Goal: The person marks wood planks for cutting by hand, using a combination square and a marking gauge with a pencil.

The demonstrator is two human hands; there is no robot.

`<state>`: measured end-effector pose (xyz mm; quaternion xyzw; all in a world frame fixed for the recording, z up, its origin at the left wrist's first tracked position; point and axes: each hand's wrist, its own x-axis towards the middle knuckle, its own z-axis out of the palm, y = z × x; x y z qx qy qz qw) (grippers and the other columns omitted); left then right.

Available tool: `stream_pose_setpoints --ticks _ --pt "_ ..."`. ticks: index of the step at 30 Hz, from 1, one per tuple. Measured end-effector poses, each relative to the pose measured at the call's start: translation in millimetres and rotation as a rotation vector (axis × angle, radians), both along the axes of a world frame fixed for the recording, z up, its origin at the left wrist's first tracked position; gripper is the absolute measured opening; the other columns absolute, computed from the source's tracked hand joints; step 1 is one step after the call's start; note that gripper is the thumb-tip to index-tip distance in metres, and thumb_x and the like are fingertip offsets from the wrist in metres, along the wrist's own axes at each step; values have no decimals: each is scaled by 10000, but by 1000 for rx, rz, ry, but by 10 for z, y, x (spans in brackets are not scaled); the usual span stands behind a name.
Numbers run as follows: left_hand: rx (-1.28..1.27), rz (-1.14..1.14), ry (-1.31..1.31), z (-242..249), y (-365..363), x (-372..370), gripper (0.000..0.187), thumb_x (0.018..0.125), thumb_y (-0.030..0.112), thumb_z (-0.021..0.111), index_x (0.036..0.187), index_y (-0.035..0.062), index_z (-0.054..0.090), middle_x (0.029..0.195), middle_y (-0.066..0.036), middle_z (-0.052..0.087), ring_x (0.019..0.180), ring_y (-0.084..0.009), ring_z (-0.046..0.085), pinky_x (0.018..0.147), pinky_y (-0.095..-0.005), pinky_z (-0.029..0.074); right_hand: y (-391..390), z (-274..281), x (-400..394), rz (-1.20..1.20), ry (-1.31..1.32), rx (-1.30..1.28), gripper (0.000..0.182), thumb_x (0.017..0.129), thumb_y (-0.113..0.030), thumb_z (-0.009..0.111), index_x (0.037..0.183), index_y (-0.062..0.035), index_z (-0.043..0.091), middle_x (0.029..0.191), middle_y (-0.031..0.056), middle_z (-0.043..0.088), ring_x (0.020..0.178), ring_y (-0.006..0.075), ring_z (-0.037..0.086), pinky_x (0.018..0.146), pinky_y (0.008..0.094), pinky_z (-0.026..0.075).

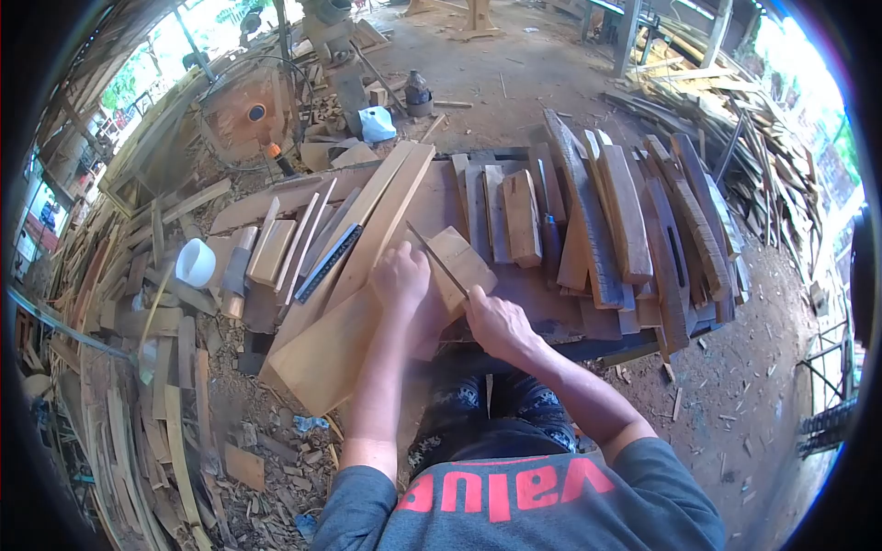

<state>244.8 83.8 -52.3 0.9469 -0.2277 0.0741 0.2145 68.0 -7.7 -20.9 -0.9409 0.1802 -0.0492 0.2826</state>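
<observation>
My right hand (499, 321) is wrapped round the near end of a long, thin metal tool (437, 258). The tool slants up and left across a pale wooden block (464, 264) on the bench. To its left, my left hand (401, 275) is closed, fingers curled, beside the block and above a wide wooden board (322, 360); what those fingers grip is hidden. Close to the left hand lies a long plank (390, 220). Further left, a black ruler-like strip (331, 261) with pale marks rests along another piece of wood.
Across the bench's right half lie several wooden pieces (627, 220) and a blue-handled tool (549, 220). A white container (195, 264) stands among scraps at left. Beyond the bench are a light-blue bag (377, 124) and a dark jug (418, 94). Stacked timber (753, 151) fills the far right.
</observation>
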Motion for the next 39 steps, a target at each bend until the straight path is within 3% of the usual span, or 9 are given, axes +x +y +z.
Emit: stream_pose_setpoints --ticks 4,13,17,26,32,33,35,39 --pt "29 -14 -21 -20 -1 17 350 935 331 458 976 59 675 965 -176 694 973 -358 668 870 -528 476 -75 -91 222 -8 -64 -24 237 1009 -251 459 973 -19 496 749 268 670 747 455 676 713 559 526" --pt "6 4 9 2 -4 0 303 929 363 511 957 88 635 983 -151 694 1023 -352 648 894 -547 444 83 -9 -26 -14 16 -7 239 1004 -235 469 979 1 497 758 273 674 761 451 684 705 552 531" --pt "30 -6 -3 33 -17 -10 356 939 330 448 980 62 678 999 -175 693 998 -352 662 910 -516 467 11 -70 75 -2 2 -18 248 1009 -251 470 977 -6 493 759 277 672 758 454 682 692 557 530" --pt "-1 -4 -44 -75 12 42 351 943 380 488 938 74 661 955 -161 697 958 -358 667 861 -523 477 53 -29 -104 -66 -33 150 326 1020 -336 486 1072 -19 431 813 316 669 796 521 649 733 598 508" --pt "-13 -18 -5 -94 9 64 378 954 427 499 950 77 642 966 -162 698 981 -370 659 869 -532 468 24 -8 -236 -50 31 252 323 1028 -325 474 1038 -2 464 882 330 665 876 522 638 793 600 490" --pt "-7 -18 -17 -86 10 62 382 956 429 497 949 74 641 963 -165 698 982 -372 659 868 -532 470 19 -40 -238 -49 31 250 323 1028 -325 474 1038 -2 464 882 330 665 876 522 638 793 600 490" --pt "-14 -19 -8 -70 12 49 381 957 427 498 947 74 640 964 -165 698 983 -371 659 869 -530 470 10 -128 -227 -63 -47 205 285 1023 -284 493 996 0 492 713 238 658 747 445 669 725 540 504" --pt "-13 -26 -48 -52 13 24 355 954 382 504 916 67 663 934 -162 689 931 -351 668 843 -514 486 52 -52 -229 -90 -59 161 288 1015 -278 512 965 6 499 764 270 661 794 474 658 731 544 503"
